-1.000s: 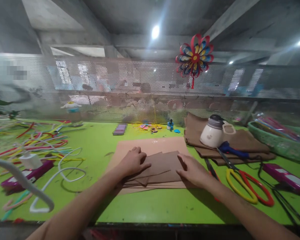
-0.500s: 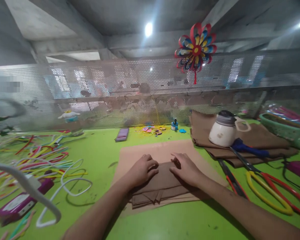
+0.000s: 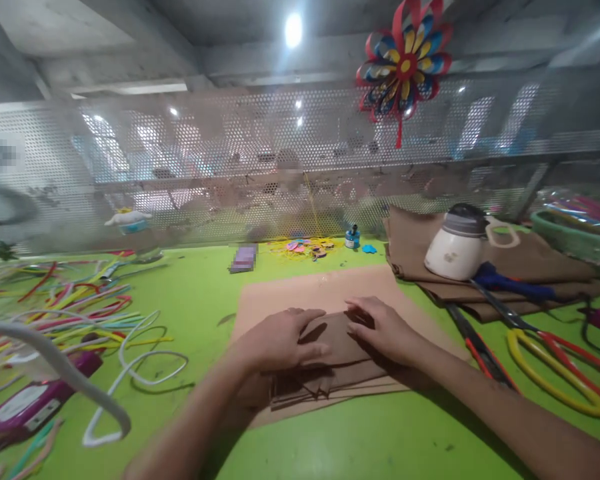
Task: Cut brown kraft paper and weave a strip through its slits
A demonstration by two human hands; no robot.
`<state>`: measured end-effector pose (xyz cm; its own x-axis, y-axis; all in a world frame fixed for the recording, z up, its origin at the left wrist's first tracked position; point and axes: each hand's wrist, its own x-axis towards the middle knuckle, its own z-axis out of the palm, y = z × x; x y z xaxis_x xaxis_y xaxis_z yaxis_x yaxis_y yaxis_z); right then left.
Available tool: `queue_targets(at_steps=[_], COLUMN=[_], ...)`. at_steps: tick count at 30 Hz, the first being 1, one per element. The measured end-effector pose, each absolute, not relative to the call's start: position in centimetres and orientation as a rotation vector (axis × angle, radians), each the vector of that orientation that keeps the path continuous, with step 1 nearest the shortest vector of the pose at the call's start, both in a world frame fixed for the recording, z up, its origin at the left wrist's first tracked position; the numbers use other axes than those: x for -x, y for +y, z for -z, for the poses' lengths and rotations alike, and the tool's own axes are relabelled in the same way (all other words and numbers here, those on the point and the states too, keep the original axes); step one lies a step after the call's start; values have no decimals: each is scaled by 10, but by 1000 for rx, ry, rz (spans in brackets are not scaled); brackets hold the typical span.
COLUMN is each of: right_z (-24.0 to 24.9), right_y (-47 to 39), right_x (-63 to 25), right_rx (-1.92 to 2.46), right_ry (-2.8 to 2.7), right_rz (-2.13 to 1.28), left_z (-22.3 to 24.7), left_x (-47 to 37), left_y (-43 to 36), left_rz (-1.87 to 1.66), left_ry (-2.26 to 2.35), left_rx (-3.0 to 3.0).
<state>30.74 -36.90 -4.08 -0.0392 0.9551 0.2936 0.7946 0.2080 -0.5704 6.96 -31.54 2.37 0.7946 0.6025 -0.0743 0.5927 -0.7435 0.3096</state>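
A small stack of folded dark brown cloth (image 3: 337, 353) lies on a tan paper sheet (image 3: 325, 283) in front of me. Over its left side is my left hand (image 3: 287, 337), thumb and fingers apart, casting a shadow on the stack. My right hand (image 3: 390, 333) rests at the stack's right side, its thumb spread from the forefinger. Neither hand grips anything that I can see. Whether the left fingertips touch the cloth I cannot tell. Loose, uneven layers show at the stack's near edge.
Scissors with yellow and red handles (image 3: 557, 373) and a black-and-red tool (image 3: 483, 350) lie to the right. Behind them a white jug (image 3: 453, 252) stands on folded brown cloth (image 3: 413, 243). Colourful strips (image 3: 115, 303), a purple power strip (image 3: 37, 400) and a white cable (image 3: 60, 373) lie left.
My left hand has shifted right over the stack, its fingers straighter and more spread. The right hand has moved slightly. The camera view has tilted down a little.
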Motion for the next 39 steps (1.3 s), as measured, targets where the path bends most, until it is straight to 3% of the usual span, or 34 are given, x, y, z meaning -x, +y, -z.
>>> queue_targets(at_steps=[4,12,18,27,33,39], right_z=[28,27,26,27,34,25], right_y=[-384,-391,-379,-365,-363,-378], right_x=[-306,-300,-308,-329,-330,-317], right_rx=[1583,1433,1467,1447,1357,1308], right_ry=[-2083,-2195,-1765,-980,-984,-1617], right_rz=[-450,-326,-487,-820,-798,-241], left_z=[-23,-28,-29,-1,-16,-27], left_x=[-67,-67,-64,-63,-73,-69], left_y=[-317,-307,-298,-270,-301,-309], left_rz=[35,-5,-121,-774,-334,-42], left_ry=[819,935,962,1421,1040,950], left_rx=[-2698,-2616,-2501,-2357,-2746,-2832])
